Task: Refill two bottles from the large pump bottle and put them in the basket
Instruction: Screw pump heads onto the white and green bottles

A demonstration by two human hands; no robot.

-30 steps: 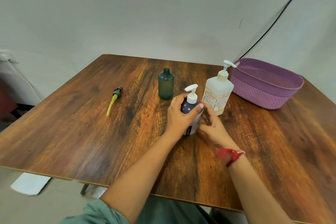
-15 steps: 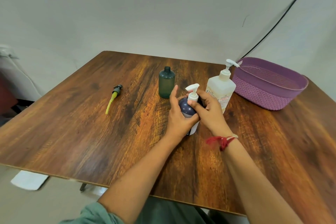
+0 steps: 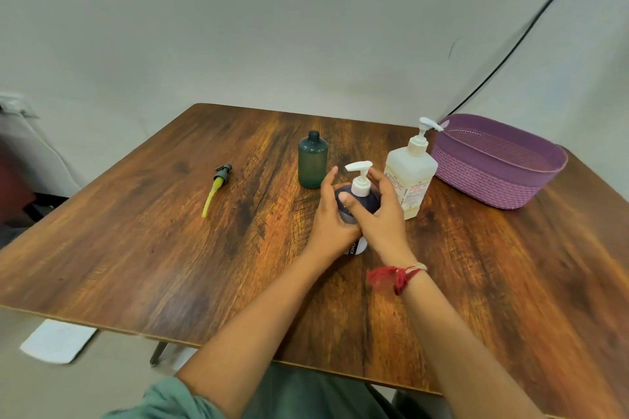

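Steadying the small dark bottle mid-table: my left hand wraps its body so it won't spin, and my right hand has fingers curled round the white pump collar, probably to unscrew it. The large pump bottle stands just beside, the basket beyond.

Three bottles are standing mid-frame: one green bottle, one dark pump bottle, one large white pump bottle. One basket is sitting at right — one loose pump is lying at left.
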